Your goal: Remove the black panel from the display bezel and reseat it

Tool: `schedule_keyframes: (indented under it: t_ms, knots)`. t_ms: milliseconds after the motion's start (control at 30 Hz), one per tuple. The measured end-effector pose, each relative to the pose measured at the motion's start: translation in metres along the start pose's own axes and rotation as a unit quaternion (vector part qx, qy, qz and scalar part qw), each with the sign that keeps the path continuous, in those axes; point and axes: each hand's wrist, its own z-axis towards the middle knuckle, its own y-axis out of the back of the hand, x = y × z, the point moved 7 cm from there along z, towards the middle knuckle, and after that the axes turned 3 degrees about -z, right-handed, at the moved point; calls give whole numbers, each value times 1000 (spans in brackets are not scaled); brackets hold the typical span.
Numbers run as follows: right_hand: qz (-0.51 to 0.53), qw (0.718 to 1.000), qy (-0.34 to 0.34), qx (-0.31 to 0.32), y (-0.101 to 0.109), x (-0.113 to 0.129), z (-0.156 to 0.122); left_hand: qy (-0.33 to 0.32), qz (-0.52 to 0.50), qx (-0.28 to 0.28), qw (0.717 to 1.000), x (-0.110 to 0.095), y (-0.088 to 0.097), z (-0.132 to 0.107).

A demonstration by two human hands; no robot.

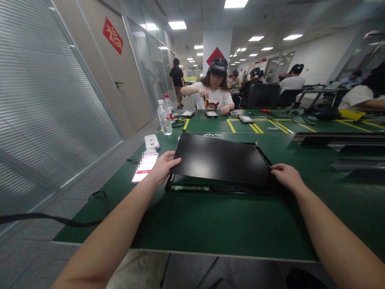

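Note:
A glossy black screen panel [215, 158] lies tilted over a shallow black frame [237, 189], its left side raised higher than its right. My left hand [164, 166] is closed on the panel's left edge, thumb on top and fingers beneath. At the right edge, my right hand [287, 176] is closed with its fingertips on the panel's rim, close against the frame's side; its other fingers are partly hidden. Along the frame's near side shows a strip of green circuit board [189, 188].
Left of the panel lie a lit phone [146, 166] and a white device [152, 141]. Two bottles, the nearer a clear bottle [164, 118], stand behind. Across the green table [210, 228] a person [215, 90] works with a screwdriver over small boxes. Dark metal strips [345, 140] lie right.

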Motion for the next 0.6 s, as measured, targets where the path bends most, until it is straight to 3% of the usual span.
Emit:
schedule_keyframes:
  t_ms: [333,600]
  knots:
    - [110,993,-45,-21,3,-3,-3,-88,-16,44,995,-14,-11,-8]
    - [282,957,-57,13,13,5,-9,-102,-19,31,994,-19,-4,-7]
